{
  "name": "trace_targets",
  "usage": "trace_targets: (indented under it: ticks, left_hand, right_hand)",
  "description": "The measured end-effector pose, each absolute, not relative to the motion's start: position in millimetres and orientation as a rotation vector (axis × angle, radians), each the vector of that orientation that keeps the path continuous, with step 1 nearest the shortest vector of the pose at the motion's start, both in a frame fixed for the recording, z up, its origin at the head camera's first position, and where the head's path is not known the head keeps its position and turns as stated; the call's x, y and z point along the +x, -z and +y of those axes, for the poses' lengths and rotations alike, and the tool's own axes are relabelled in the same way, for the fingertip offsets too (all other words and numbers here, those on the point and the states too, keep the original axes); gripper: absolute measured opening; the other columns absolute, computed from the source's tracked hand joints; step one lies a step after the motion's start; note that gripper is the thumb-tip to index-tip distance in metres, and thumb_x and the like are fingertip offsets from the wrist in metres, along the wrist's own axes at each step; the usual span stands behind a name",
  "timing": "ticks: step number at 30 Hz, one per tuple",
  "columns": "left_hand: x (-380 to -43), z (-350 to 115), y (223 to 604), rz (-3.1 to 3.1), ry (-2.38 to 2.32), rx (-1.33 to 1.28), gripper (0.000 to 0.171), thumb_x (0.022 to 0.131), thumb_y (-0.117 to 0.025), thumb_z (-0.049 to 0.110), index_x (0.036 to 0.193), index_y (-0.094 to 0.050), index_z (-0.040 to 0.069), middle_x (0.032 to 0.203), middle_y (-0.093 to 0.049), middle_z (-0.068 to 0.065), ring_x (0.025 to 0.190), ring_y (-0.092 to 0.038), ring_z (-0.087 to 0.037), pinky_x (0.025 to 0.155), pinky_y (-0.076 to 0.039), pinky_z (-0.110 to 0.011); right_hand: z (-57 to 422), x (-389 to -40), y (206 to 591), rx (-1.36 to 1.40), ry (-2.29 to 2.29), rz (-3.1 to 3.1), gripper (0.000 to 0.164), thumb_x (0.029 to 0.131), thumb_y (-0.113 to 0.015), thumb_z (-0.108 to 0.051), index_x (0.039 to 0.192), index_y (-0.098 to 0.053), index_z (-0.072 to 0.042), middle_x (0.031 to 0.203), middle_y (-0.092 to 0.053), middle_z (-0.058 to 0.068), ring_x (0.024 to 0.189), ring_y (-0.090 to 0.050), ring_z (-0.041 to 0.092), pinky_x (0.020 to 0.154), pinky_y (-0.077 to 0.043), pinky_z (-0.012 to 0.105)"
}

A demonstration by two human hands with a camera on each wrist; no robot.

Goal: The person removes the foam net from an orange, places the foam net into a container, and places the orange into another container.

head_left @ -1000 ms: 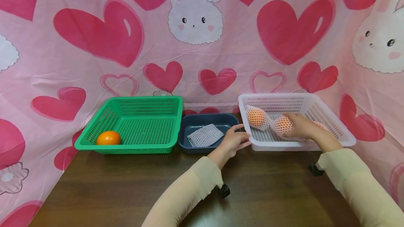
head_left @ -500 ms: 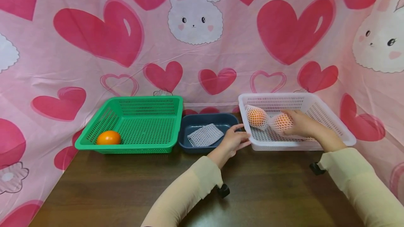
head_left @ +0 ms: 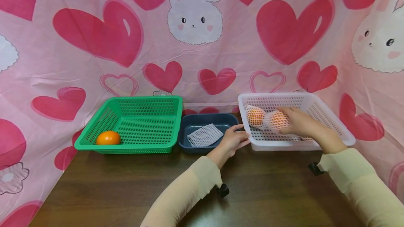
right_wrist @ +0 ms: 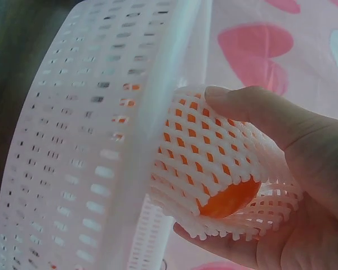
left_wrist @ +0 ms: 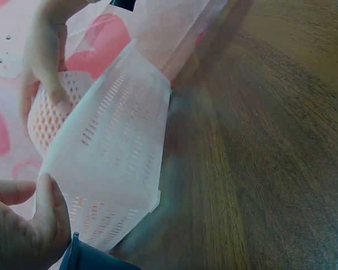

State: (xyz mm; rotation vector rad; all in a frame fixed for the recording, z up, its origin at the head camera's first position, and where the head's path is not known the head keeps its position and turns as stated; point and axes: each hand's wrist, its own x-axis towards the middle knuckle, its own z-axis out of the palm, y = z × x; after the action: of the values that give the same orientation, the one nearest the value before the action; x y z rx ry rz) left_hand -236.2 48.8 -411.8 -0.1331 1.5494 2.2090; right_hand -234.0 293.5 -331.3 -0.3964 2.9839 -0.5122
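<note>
In the head view my right hand (head_left: 298, 123) grips an orange in a white foam net (head_left: 277, 121) inside the white basket (head_left: 284, 148). Thumb and fingers lie around this netted orange (right_wrist: 214, 154) in the right wrist view, with bare peel showing at the net's open end. Beside it, at the basket's left side, lies another netted orange (head_left: 255, 117). My left hand (head_left: 233, 142) touches the basket's front left corner with extended fingers. The left wrist view shows the left hand's fingertips (left_wrist: 45, 183) against the basket wall (left_wrist: 101, 157).
A dark blue tray (head_left: 183, 146) stands between the baskets, holding a loose white foam net (head_left: 205, 135). At the left, a green basket (head_left: 132, 148) holds a bare orange (head_left: 108, 138). A pink printed cloth (head_left: 240, 55) hangs behind the wooden table (head_left: 132, 188).
My right hand has moved slightly left and up with the netted orange. Another netted orange, earlier visible beyond the right wrist, is now hidden. The left hand stays at the basket corner.
</note>
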Motion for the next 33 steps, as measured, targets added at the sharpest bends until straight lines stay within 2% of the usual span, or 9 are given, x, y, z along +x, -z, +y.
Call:
trace_targets:
  ticks: [9,16,26,33]
  left_hand:
    - [-234,48,410,1.575,-2.206,-0.113,0.053,0.094,-0.067,-0.007,0.144,-0.052,-0.001,0.109,-0.067,-0.013,0.09,-0.068,-0.02,0.088,-0.057,-0.037]
    - [-233,47,410,1.592,-2.202,-0.104,0.052,0.094,-0.067,-0.008,0.144,-0.052,-0.001,0.107,-0.068,-0.012,0.089,-0.068,-0.019,0.088,-0.057,-0.037]
    - [-235,44,410,1.587,-2.174,-0.132,0.049,0.095,-0.07,0.0,0.142,-0.056,0.001,0.105,-0.072,-0.013,0.078,-0.067,-0.015,0.084,-0.059,-0.034]
    - [-233,39,407,1.588,-2.132,-0.105,0.046,0.098,-0.067,0.005,0.143,-0.056,0.002,0.111,-0.071,-0.015,0.085,-0.07,-0.02,0.088,-0.058,-0.035]
  right_hand:
    - [279,-227,322,-0.449,0.496,3.017,0.089,0.078,-0.087,-0.024,0.148,-0.042,0.006,0.137,-0.043,0.041,0.122,-0.047,0.055,0.095,-0.04,0.075]
    - [268,-222,316,-0.485,0.512,3.018,0.092,0.076,-0.089,-0.025,0.149,-0.041,0.005,0.14,-0.042,0.039,0.122,-0.047,0.054,0.094,-0.041,0.075]
    - [256,-216,314,-0.615,0.526,3.04,0.09,0.075,-0.09,-0.023,0.148,-0.044,0.002,0.137,-0.046,0.037,0.122,-0.049,0.053,0.096,-0.041,0.074]
    - [244,-211,311,-0.721,0.527,3.052,0.087,0.076,-0.091,-0.02,0.147,-0.046,0.002,0.135,-0.049,0.035,0.12,-0.052,0.05,0.098,-0.043,0.07]
